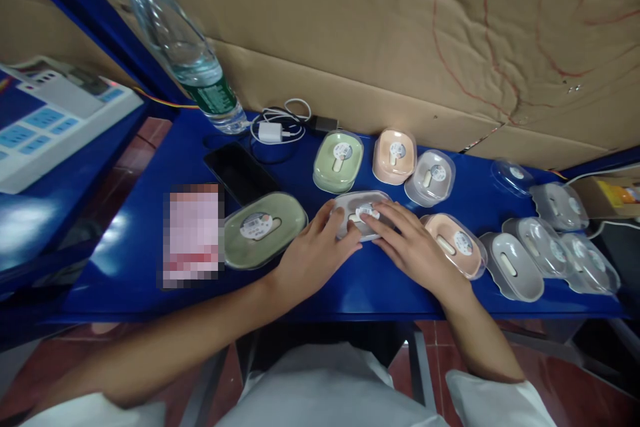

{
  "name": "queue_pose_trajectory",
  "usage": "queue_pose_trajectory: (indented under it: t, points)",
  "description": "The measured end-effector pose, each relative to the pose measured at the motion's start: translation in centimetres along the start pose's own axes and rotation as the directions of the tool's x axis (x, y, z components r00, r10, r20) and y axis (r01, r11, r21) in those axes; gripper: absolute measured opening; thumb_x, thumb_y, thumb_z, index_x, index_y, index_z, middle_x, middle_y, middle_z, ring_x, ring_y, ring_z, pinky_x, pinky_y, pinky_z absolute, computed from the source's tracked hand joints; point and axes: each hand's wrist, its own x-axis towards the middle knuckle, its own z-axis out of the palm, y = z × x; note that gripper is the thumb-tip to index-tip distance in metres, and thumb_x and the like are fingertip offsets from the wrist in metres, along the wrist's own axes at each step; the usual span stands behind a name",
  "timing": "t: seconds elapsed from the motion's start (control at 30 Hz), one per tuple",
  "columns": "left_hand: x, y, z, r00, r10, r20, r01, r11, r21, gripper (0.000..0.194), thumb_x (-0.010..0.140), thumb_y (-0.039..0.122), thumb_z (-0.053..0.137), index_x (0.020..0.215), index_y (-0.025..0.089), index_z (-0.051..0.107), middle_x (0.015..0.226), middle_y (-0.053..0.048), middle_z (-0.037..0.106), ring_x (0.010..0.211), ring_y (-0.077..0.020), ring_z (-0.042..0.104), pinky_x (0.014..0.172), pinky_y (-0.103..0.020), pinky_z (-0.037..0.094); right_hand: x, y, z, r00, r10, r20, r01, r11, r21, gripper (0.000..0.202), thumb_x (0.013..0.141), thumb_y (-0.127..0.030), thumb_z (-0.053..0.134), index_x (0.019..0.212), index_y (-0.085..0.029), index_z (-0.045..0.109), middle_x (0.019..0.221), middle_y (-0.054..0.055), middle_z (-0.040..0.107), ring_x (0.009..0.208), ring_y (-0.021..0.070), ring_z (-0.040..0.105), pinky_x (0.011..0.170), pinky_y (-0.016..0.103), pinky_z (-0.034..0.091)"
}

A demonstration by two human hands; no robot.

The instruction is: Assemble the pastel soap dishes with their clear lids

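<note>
In front of me on the blue table is a small grey plastic box (376,197) with a clear lid and a round printed sticker (369,212). My left hand (320,240) grips its left side, thumb and fingers bent over the lid beside the sticker. From the right, my right hand (413,243) holds the box, a fingertip touching the sticker. Both hands hide part of the box. Close to my left wrist lies a green lidded box (263,247) with a similar sticker. A peach lidded box (457,250) is partly behind my right wrist.
Behind stand a green box (335,173), a peach box (393,170) and a grey box (433,177). Several grey boxes (515,267) and a loose clear lid (513,177) lie right. Left are a blurred-out item (194,233), phone (240,173), charger (270,133) and water bottle (200,73).
</note>
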Motion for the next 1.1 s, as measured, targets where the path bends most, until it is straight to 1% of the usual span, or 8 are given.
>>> queue_pose_trajectory:
  t: [0.23, 0.43, 0.6, 0.8, 0.87, 0.97, 1.03, 1.1]
  points:
    - [0.2, -0.3, 0.6, 1.0, -0.011, -0.012, 0.01, 0.998, -0.059, 0.027, 0.106, 0.027, 0.066, 0.13, 0.015, 0.07, 0.14, -0.022, 0.069, 0.141, -0.0384, 0.066, 0.111, -0.046, 0.062, 0.0, -0.1, 0.6, 0.998, 0.056, -0.026, -0.058, 0.996, -0.061, 0.066, 0.108, -0.016, 0.059, 0.17, -0.03, 0.041, 0.162, 0.013, 0.057, 0.158, 0.0311, 0.047, 0.128, 0.06, 0.046]
    - [0.4, -0.2, 1.5, 0.998, 0.003, 0.055, 0.01, 0.974, -0.225, 0.059, 0.108, 0.024, 0.06, 0.162, 0.007, 0.045, 0.17, -0.029, 0.043, 0.16, -0.0402, 0.044, 0.128, -0.055, 0.046, 0.4, 0.0, 0.5, 0.982, 0.183, -0.052, -0.19, 0.962, -0.197, 0.059, 0.109, -0.018, 0.057, 0.167, -0.025, 0.047, 0.162, 0.014, 0.058, 0.154, 0.0333, 0.052, 0.124, 0.056, 0.048]
    - [0.1, 0.3, 1.2, 0.998, 0.051, 0.042, -0.037, 0.954, -0.296, 0.07, 0.104, 0.023, 0.066, 0.168, 0.016, 0.039, 0.177, -0.027, 0.031, 0.161, -0.0431, 0.042, 0.126, -0.058, 0.046, 0.6, -0.1, 0.5, 0.954, 0.292, -0.066, -0.298, 0.917, -0.266, 0.062, 0.11, -0.025, 0.056, 0.17, -0.022, 0.042, 0.165, 0.019, 0.054, 0.155, 0.0381, 0.049, 0.122, 0.06, 0.046]
    - [0.1, 0.3, 0.7, 0.996, 0.092, -0.013, -0.092, 0.959, -0.268, 0.053, 0.105, 0.028, 0.065, 0.155, 0.015, 0.055, 0.163, -0.027, 0.05, 0.147, -0.0422, 0.057, 0.119, -0.058, 0.053, -2.0, 2.0, -5.2, 0.952, 0.307, -0.024, -0.305, 0.928, -0.215, 0.069, 0.112, -0.046, 0.052, 0.174, -0.023, 0.032, 0.176, 0.018, 0.039, 0.165, 0.0349, 0.036, 0.129, 0.062, 0.039]
    - [0.2, 0.2, 0.7, 0.995, 0.103, -0.016, -0.104, 0.956, -0.273, 0.05, 0.105, 0.031, 0.065, 0.151, 0.014, 0.059, 0.16, -0.027, 0.053, 0.143, -0.0428, 0.06, 0.115, -0.059, 0.055, -4.5, 4.2, -8.2, 0.906, 0.41, -0.108, -0.423, 0.865, -0.269, 0.06, 0.112, -0.048, 0.05, 0.167, -0.023, 0.046, 0.17, 0.018, 0.048, 0.158, 0.0361, 0.047, 0.126, 0.061, 0.043]
    - [0.1, 0.2, 0.9, 0.992, 0.126, -0.012, -0.124, 0.949, -0.291, 0.046, 0.105, 0.033, 0.066, 0.146, 0.013, 0.064, 0.158, -0.027, 0.055, 0.139, -0.0436, 0.062, 0.113, -0.06, 0.056, -9.3, 7.5, -11.2, 0.756, 0.627, -0.186, -0.635, 0.636, -0.438, 0.059, 0.113, -0.049, 0.044, 0.159, -0.014, 0.056, 0.16, 0.023, 0.058, 0.148, 0.0412, 0.058, 0.121, 0.064, 0.047]
    - [0.0, 0.3, 1.0, 0.989, 0.144, -0.015, -0.142, 0.941, -0.308, 0.042, 0.105, 0.033, 0.065, 0.143, 0.013, 0.066, 0.157, -0.027, 0.055, 0.139, -0.0433, 0.061, 0.113, -0.061, 0.055, -12.3, 8.8, -11.2, 0.675, 0.713, -0.192, -0.695, 0.525, -0.492, 0.06, 0.112, -0.049, 0.041, 0.153, -0.01, 0.062, 0.152, 0.026, 0.064, 0.142, 0.0441, 0.062, 0.117, 0.066, 0.049]
    - [-0.1, 0.4, 1.2, 0.987, 0.161, -0.01, -0.155, 0.933, -0.325, 0.038, 0.106, 0.032, 0.064, 0.14, 0.014, 0.068, 0.157, -0.026, 0.055, 0.138, -0.0422, 0.061, 0.113, -0.061, 0.055, -14.6, 9.1, -9.7, 0.664, 0.726, -0.177, -0.711, 0.541, -0.449, 0.062, 0.111, -0.052, 0.041, 0.148, -0.009, 0.066, 0.151, 0.027, 0.065, 0.144, 0.0435, 0.061, 0.117, 0.064, 0.05]
